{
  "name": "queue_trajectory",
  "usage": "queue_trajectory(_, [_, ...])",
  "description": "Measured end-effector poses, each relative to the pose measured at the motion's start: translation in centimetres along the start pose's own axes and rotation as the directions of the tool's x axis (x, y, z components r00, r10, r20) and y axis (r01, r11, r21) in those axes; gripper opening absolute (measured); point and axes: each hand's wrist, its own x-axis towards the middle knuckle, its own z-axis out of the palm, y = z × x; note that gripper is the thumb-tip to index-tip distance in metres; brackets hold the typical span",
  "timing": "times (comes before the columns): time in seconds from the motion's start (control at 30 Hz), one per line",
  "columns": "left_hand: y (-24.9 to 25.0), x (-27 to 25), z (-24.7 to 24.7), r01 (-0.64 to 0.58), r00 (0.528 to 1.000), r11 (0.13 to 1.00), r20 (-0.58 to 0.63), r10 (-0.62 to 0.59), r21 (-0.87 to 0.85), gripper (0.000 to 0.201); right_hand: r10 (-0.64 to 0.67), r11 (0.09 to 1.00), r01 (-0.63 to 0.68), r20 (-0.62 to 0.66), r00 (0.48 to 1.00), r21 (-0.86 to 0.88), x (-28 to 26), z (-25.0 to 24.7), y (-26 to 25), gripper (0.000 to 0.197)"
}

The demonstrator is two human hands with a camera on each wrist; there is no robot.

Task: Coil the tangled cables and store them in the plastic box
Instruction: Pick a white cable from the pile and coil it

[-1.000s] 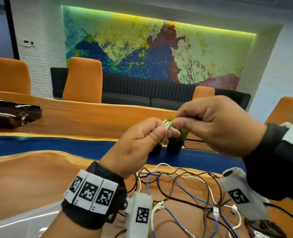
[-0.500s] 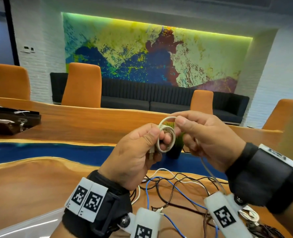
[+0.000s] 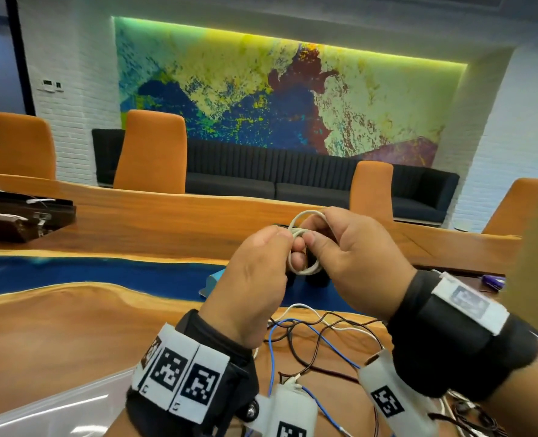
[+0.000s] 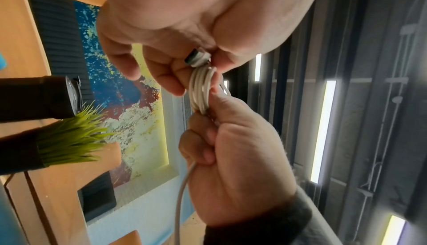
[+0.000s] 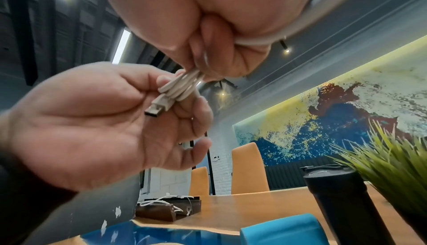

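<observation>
Your left hand (image 3: pixel 252 279) and right hand (image 3: pixel 356 263) hid much of the white cable (image 3: pixel 305 244). The plastic box (image 3: pixel 56 408) was cut off at the bottom edge.

You hold a white cable (image 3: pixel 305 247) with a smooth, matt plastic sheath; its plug (image 5: pixel 159 107) ends in bare shiny metal. At six o'clock below it, the table (image 3: pixel 56 335) is polished wood with a glossy blue resin strip (image 3: pixel 104 272).

Orange chairs (image 3: pixel 152 149) are lining a long wooden table (image 3: pixel 173 212); a dark sofa (image 3: pixel 261 171) is sitting under a glowing mural (image 3: pixel 277 89).
</observation>
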Motion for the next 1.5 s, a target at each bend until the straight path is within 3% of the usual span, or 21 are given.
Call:
queue_trajectory(0.13, [-0.2, -0.1, 0.0, -0.028, 0.999, 0.999, -0.015, 0.028, 0.030, 0.029, -0.045, 0.996, 0.041, -0.043, 0.998, -0.082, -0.1, 0.8, 0.4, 0.010])
queue_trajectory(0.23, [-0.4, 0.2, -0.4, -0.027, 0.999, 1.000, 0.032, 0.027, 0.004, 0.032, -0.068, 0.998, 0.067, -0.079, 0.995, -0.017, 0.1, 0.7, 0.3, 0.009])
queue_trajectory(0.4, [-0.6, 0.8, -1.0, 0.097, 0.987, 0.929, 0.158, -0.042, -0.358, 0.022, -0.074, 0.989, 0.084, -0.083, 0.994, 0.120, 0.5, 0.1, 0.2, 0.020])
queue_trajectory(0.6, [-1.2, 1.0, 0.3, 0.114, 0.993, 0.758, 0.082, -0.081, -0.642, 0.023, -0.027, 0.976, 0.048, -0.100, 0.995, 0.213, 0.9, 0.3, -0.2, 0.014])
queue_trajectory(0.73, [-1.3, 1.0, 0.4, 0.115, 0.993, 0.695, 0.098, -0.064, -0.709, 0.024, -0.025, 0.967, 0.048, -0.095, 0.995, 0.252, 1.0, 0.2, -0.5, 0.014])
queue_trajectory(0.8, [-1.3, 1.0, 0.3, 0.119, 0.993, 0.678, 0.105, -0.062, -0.725, 0.026, 0.029, 0.923, -0.016, -0.028, 0.999, 0.385, 0.9, 0.0, -0.6, 0.015])
queue_trajectory(0.87, [-1.2, 1.2, -0.1, 0.107, 0.994, 0.683, 0.082, -0.068, -0.723, 0.026, 0.138, 0.814, -0.161, 0.084, 0.987, 0.558, 0.7, -0.3, -0.5, 0.018])
queue_trajectory(0.97, [-1.0, 1.5, -0.6, 0.079, 0.996, 0.728, 0.025, -0.085, -0.681, 0.024, 0.232, 0.742, -0.256, 0.120, 0.965, 0.620, 0.3, -0.9, 0.4, 0.019])
queue_trajectory(1.13, [-1.2, 1.5, -0.8, 0.042, 0.995, 0.739, -0.042, -0.096, -0.673, 0.028, 0.328, 0.833, -0.322, 0.068, 0.942, 0.449, -0.9, -0.3, 1.9, 0.017])
queue_trajectory(1.23, [-0.9, 1.8, -1.5, -0.010, 0.991, 0.737, -0.108, -0.085, -0.676, 0.027, 0.275, 0.931, -0.286, 0.080, 0.958, 0.226, -1.8, 0.7, 3.4, 0.020])
queue_trajectory(1.33, [-0.2, 2.1, -3.3, -0.105, 0.979, 0.721, -0.200, -0.048, -0.685, 0.025, 0.245, 0.967, -0.251, 0.137, 0.960, 0.032, -2.8, 1.0, 4.4, 0.022])
queue_trajectory(1.43, [-0.3, 2.0, -3.5, -0.187, 0.949, 0.859, -0.312, 0.034, -0.477, 0.033, 0.151, 0.977, -0.107, 0.242, 0.958, -0.187, -3.8, 1.0, 3.9, 0.024])
queue_trajectory(1.5, [-0.6, 1.6, -2.3, -0.204, 0.942, 0.933, -0.318, 0.105, -0.295, 0.037, 0.094, 0.941, 0.050, 0.399, 0.912, -0.335, -4.0, 1.2, 2.5, 0.023])
